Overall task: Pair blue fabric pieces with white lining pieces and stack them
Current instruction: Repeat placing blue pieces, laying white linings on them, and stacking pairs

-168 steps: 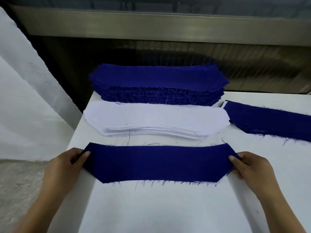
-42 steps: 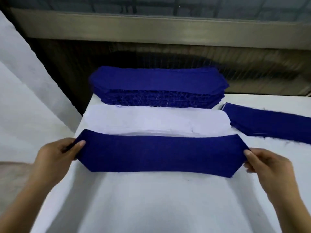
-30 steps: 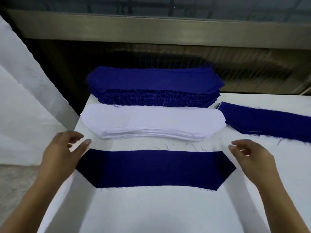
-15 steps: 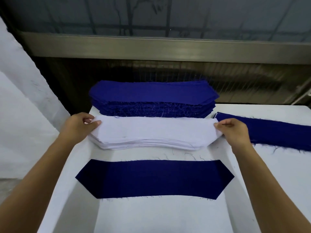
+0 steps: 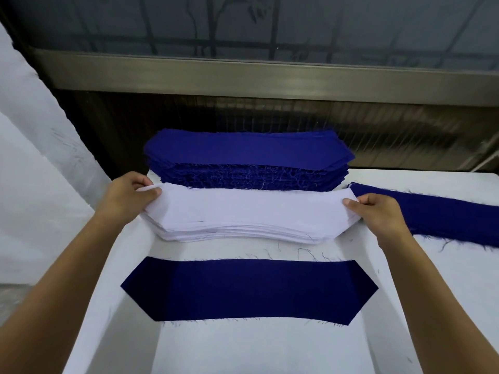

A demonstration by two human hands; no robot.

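Observation:
A single blue fabric piece (image 5: 249,290) lies flat on the white table near me. Behind it sits a pile of white lining pieces (image 5: 243,230). My left hand (image 5: 127,195) pinches the left tip of the top white lining piece (image 5: 251,209), lifting it slightly. My right hand (image 5: 378,211) pinches the right tip of the same piece. Beyond the white pile stands a tall stack of blue fabric pieces (image 5: 248,157).
A low stack with blue fabric on top (image 5: 442,214) lies at the right of the table (image 5: 270,349). A white sheet hangs at the left (image 5: 35,171). A metal rail and a dark window stand behind the table's far edge.
Both hands laid the blue piece on the table, let go and reached to the white pile. They now pinch the ends of the top lining piece, its left tip raised.

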